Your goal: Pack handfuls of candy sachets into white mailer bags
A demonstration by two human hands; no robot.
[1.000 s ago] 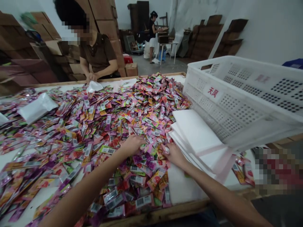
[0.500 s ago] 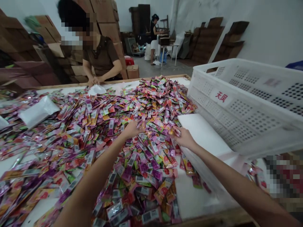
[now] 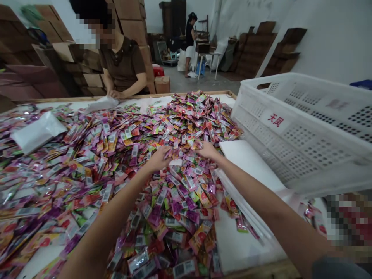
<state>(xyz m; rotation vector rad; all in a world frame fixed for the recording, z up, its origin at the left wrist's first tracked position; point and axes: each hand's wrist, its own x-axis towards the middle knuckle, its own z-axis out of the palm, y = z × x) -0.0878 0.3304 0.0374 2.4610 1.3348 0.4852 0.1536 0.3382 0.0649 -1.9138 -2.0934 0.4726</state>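
Observation:
Small, shiny snack packets (image 3: pixel 174 193) in pink, purple, orange and green, with fruit pictures and barcodes, lie heaped across the table. My left hand (image 3: pixel 159 158) is at the middle of the heap, its fingers curled around a few packets. Just to its right, my right hand (image 3: pixel 207 150) also has packets gripped at its fingertips. Between the two hands a small white patch of tabletop shows. Under my right forearm lies a clear plastic bag (image 3: pixel 241 203), partly hidden by the arm.
A white perforated crate (image 3: pixel 290 128) stands on the right, beside a white sheet (image 3: pixel 247 161). On the left, a white plastic bag (image 3: pixel 39 131) rests on the packets. Across the table, a person (image 3: pixel 123 69) handles another white bag (image 3: pixel 103 103). Cardboard boxes (image 3: pixel 132 29) are stacked behind.
My right hand has moved left and slightly up, off the plastic bag and toward my left hand. The left hand has barely shifted. The person opposite has drawn their white bag leftward.

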